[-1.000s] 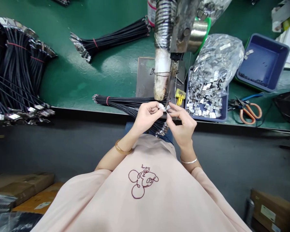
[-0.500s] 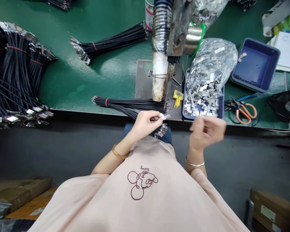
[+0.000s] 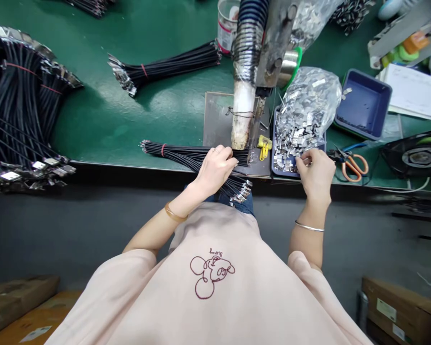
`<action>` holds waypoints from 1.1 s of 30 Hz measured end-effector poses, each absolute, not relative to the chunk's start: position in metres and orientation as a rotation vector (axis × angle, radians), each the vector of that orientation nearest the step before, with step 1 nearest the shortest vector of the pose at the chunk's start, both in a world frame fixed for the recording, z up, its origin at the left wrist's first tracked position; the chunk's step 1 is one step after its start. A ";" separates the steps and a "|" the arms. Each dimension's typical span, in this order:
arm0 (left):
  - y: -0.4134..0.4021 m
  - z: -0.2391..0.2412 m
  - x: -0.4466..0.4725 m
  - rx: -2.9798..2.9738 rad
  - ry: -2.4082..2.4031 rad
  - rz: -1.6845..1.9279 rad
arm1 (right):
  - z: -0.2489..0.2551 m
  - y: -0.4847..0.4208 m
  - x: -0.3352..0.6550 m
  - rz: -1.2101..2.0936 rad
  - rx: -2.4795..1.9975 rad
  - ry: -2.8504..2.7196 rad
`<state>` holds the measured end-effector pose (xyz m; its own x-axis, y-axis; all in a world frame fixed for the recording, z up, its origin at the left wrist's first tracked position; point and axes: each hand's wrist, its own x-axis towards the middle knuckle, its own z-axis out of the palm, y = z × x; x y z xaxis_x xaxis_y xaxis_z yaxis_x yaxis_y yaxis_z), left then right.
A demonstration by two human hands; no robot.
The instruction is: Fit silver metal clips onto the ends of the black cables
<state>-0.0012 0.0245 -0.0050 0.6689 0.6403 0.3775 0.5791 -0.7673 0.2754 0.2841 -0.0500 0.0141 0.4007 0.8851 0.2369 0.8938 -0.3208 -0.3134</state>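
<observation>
My left hand is bent over a bundle of thin black cables at the table's front edge, its fingers closed on a cable there; the fingertips are partly hidden. Below it, cables with silvery connector ends hang over my lap. At the front of a blue tray, my right hand pinches among small metal connector shells, some still in a clear plastic bag. A soldering fixture with a white-wrapped nozzle stands above the cables.
A yellow clip-like tool lies between the fixture and the tray. Orange-handled pliers and a second blue tray are on the right. Another cable bundle lies behind; large cable bundles fill the left. A solder spool stands behind.
My right hand has moved forward to the connector tray. My left hand has gone from holding up a cable with a metal connector end to the bundle on the table.
</observation>
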 end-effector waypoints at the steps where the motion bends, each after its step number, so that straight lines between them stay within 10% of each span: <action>1: 0.025 -0.006 0.001 2.753 1.040 0.704 | 0.014 -0.047 0.283 -0.017 -2.290 -1.563; 24: 0.012 -0.004 0.008 2.221 0.824 0.800 | 0.028 -0.075 0.183 0.099 -1.639 -1.231; 33: 0.002 0.002 0.008 1.818 0.891 0.836 | -0.006 -0.065 0.154 0.730 -1.466 -1.054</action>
<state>0.0077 0.0023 0.0021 0.5082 0.8444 0.1694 0.2232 -0.3191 0.9211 0.1545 -0.0649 -0.0061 0.4069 0.9059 0.1176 0.2089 0.0331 -0.9774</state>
